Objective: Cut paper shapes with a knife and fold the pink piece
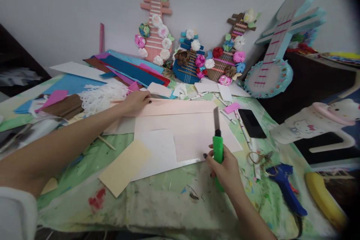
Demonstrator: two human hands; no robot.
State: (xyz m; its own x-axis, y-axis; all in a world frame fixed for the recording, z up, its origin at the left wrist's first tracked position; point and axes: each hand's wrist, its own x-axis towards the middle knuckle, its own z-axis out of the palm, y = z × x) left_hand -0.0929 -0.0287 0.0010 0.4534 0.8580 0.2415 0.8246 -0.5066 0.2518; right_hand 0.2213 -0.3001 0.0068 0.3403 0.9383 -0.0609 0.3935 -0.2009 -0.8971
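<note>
My right hand is wrapped round a green utility knife, its long blade pointing up and away over the paper. At the far edge of a pale pink paper sheet, my left hand has its fingers bent over the sheet's folded-looking strip, gripping it there. White paper and a cream paper piece overlap the pink sheet's near left corner. A wooden stick lies left of them.
Paper-flower guitars lean on the wall behind coloured sheets. At right are a phone, scissors, a blue glue gun, a banana and a white cup. White shredded strands lie by my left forearm.
</note>
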